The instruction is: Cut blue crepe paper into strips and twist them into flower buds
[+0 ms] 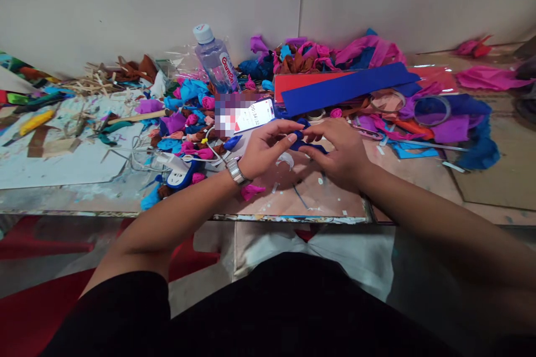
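Observation:
A small dark blue piece of crumpled paper point(298, 141) is held between my two hands over the front middle of the table. My left hand point(269, 148), with a metal watch at the wrist, pinches its left side between thumb and fingers. On the right side, my right hand point(337, 150) grips it with thumb and index finger. Just behind the hands lie a flat blue paper strip point(343, 89) and a red sheet point(288, 82). A phone with a lit screen point(255, 114) rests behind my left hand.
A capped bottle point(218, 64) stands at the back. Crumpled coloured paper pieces point(190, 89) and a white charger with cables point(173, 163) lie left of my hands. On the right are a tape roll point(431, 110) and more paper. A yellow cutter point(37, 121) lies far left.

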Available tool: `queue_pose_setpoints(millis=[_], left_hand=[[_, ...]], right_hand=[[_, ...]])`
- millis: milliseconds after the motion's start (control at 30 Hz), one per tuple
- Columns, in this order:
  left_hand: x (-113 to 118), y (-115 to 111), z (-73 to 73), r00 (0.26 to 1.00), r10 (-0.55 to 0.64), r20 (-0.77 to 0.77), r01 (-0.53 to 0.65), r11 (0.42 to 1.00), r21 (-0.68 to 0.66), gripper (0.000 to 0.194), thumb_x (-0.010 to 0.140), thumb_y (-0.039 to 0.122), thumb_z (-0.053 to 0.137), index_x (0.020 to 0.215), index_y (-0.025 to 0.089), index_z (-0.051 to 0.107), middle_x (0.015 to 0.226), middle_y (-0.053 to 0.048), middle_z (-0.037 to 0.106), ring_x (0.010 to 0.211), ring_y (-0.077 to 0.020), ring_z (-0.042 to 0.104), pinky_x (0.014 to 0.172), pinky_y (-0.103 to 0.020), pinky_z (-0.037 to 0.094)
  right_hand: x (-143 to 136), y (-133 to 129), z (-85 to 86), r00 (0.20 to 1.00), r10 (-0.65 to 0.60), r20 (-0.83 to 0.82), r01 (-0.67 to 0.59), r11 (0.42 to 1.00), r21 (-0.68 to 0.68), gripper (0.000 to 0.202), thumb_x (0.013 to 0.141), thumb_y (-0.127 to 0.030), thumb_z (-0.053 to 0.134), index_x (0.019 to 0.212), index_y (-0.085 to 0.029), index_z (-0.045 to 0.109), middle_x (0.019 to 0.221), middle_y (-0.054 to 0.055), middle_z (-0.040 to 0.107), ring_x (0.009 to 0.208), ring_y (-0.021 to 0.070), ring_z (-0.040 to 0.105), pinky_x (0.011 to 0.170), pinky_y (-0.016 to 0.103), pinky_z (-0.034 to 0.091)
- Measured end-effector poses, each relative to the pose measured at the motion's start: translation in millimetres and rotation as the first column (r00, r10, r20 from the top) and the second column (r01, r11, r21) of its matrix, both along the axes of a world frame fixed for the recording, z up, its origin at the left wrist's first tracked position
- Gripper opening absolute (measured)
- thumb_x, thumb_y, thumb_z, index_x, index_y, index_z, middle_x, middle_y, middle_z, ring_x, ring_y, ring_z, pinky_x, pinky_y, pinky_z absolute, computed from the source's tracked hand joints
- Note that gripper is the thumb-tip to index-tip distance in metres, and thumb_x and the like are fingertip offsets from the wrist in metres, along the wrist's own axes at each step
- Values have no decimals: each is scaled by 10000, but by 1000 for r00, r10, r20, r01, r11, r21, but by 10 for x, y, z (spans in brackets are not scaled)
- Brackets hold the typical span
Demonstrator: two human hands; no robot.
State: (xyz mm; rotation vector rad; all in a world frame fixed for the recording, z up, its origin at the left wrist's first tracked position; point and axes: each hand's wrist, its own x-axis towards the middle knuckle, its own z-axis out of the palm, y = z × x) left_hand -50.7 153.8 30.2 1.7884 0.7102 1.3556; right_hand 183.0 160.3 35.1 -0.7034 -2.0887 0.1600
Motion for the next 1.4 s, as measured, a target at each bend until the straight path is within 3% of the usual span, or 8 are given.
queue_pose_setpoints(millis=[300,667,800,867,933,1033,1233,1400], left_hand=[[-2,5,-23,999,11,-41,-10,1000,21,291,1029,469,772,1172,218,801,1151,-86,830,1065,-181,789,909,-305,639],[-1,4,-59,999,-19,-40,19,1000,-13,342,1039,490,754,1224,205,715,1205,-103,782,1098,-179,761,929,-304,629],[-1,20,-90,999,-45,-1,45,997,-55,375,1012,486,792,1252,228,665,1217,-88,747,1110,-170,740,960,-305,624],[3,21,-92,997,-74,17,75,992,-105,372,1013,480,793,1248,235,640,1166,-72,750,1057,-156,741,927,-294,625],[9,16,-86,994,-105,36,109,981,-158,367,1017,479,788,1228,235,613,1088,-50,754,970,-134,738,869,-270,618],[24,0,-74,993,-111,44,117,975,-189,377,1016,496,786,1202,228,597,1017,-29,736,897,-113,717,827,-245,603],[53,-23,-57,1000,-5,-2,5,997,-80,447,926,503,881,1174,219,642,1143,-58,699,1040,-149,705,878,-266,604],[44,-23,-39,999,-22,-35,18,994,-110,447,933,525,870,1164,208,655,1111,-64,729,964,-144,713,855,-278,600]], right_hand=[[-6,38,-39,998,12,-56,-10,1000,29,254,1053,-503,735,983,-262,768,903,39,836,840,249,753,860,433,503],[-18,20,-22,998,12,-58,-11,1000,25,231,1043,-459,758,945,-251,737,878,28,799,819,235,721,832,413,484],[-21,-2,-12,997,6,-83,-8,1000,-26,272,1030,-500,768,1151,-257,760,940,37,794,842,241,725,829,406,506],[-20,-9,-9,998,34,-58,-37,998,-43,354,1056,-495,732,1334,-277,739,1030,53,799,920,254,743,868,417,529],[-18,-11,-10,997,69,-28,-70,997,-33,349,1092,-463,678,1400,-308,733,1123,68,798,1013,263,749,908,428,545],[-13,6,-22,997,70,-11,-70,997,-11,291,1111,-447,640,1328,-317,782,1181,80,795,1068,268,746,928,437,553],[-3,71,-43,999,39,-22,-38,999,17,335,1086,-546,653,1195,-266,801,1118,94,814,1018,279,757,894,442,548],[0,78,-41,1000,14,-11,-15,1000,-9,408,1054,-640,657,1149,-279,820,1072,85,826,1007,285,760,893,448,547]])
